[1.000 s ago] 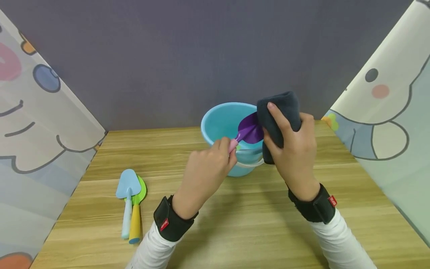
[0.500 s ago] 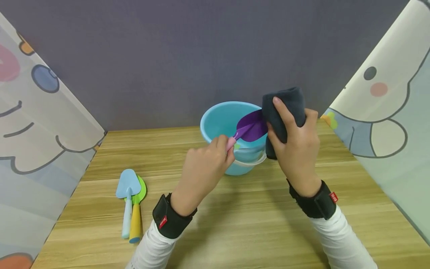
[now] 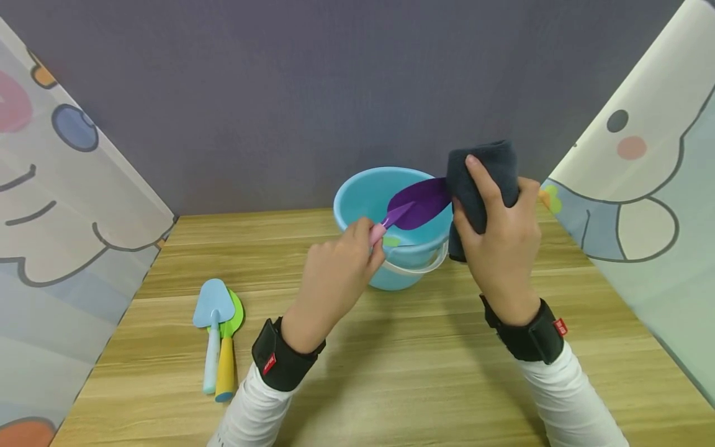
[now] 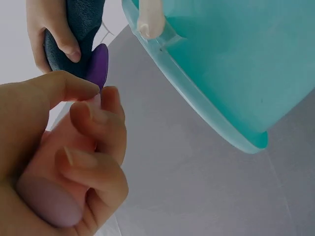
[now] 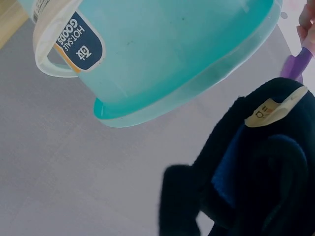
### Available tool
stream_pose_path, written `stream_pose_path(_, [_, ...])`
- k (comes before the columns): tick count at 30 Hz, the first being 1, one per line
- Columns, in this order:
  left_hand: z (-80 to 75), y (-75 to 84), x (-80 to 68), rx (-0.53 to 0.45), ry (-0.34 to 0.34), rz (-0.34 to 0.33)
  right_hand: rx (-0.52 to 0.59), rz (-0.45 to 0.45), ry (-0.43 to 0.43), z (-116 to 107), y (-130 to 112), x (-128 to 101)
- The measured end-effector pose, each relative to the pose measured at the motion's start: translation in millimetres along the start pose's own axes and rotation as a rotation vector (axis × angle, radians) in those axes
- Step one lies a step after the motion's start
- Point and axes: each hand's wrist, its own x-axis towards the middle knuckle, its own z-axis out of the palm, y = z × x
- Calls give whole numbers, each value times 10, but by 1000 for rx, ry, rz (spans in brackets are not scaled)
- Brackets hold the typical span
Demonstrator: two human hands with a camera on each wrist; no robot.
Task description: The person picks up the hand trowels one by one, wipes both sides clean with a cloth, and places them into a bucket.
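My left hand grips the pink handle of a toy shovel with a purple blade. The blade points up and right, over the mouth of a light blue bucket. In my right hand is a folded dark grey cloth, fingers spread over its face. The cloth's left edge meets the tip of the blade in the head view. From the right wrist view the cloth hangs in folds with a pale tag on it.
On the wooden table to the left lie a light blue toy shovel and a green one with a yellow handle, partly overlapping. A grey wall stands behind the bucket, with cartoon-printed panels at both sides. The bucket's white handle hangs down in front.
My right hand with the cloth has moved right and slightly up, uncovering more of the purple blade. My left hand has shifted slightly left, and the blade's angle has turned a little.
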Motion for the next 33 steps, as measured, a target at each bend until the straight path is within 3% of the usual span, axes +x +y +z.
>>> stream_pose_path(11, [-1,-63,2,-95,-100,-125,0,1,-8,-27,-12,-11])
stream_pose_path(20, [-16,-83,5,-28,-79,-99,10,-3,0,-52,-34,-8])
stream_pose_path(33, [-27,-84,13,-2,-58,-122,25,0,14,-83,-65,-21])
